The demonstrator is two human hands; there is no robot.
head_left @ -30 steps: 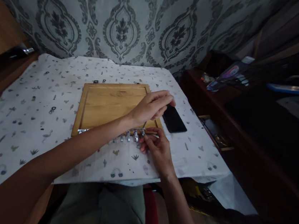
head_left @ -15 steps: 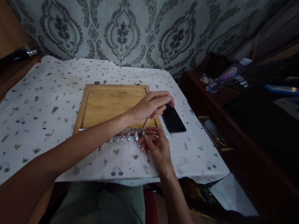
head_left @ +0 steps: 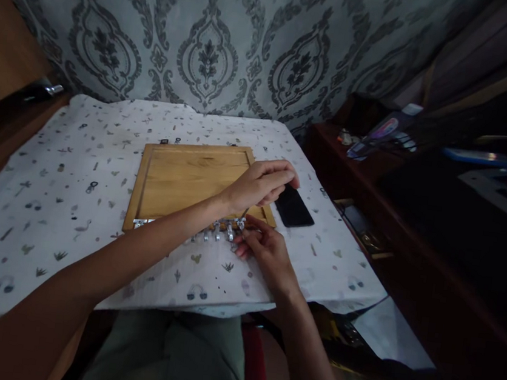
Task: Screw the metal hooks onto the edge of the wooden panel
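A wooden board (head_left: 191, 174) with a raised rim lies on the table. At its front edge is a silver metal strip (head_left: 218, 230) with several short curved pieces; its middle is partly hidden by my left forearm. My left hand (head_left: 263, 182) is closed above the board's right side, around what looks like a screwdriver (head_left: 245, 212). Only the thin shaft shows, pointing down at the strip's right end; the handle is hidden in my fist. My right hand (head_left: 267, 249) pinches the right end of the metal strip from the front, fingertips close to the shaft's tip.
A black phone (head_left: 295, 207) lies just right of the board. The patterned white tablecloth (head_left: 67, 254) covers the table up to the wallpapered wall (head_left: 210, 45). On the right, a dark red cabinet (head_left: 351, 177) carries a bottle (head_left: 386, 129), with an open drawer (head_left: 363, 227) below.
My left hand has shifted slightly right and down, and its wrist looks a little turned. My right hand stays at the strip's right end. The view has moved slightly.
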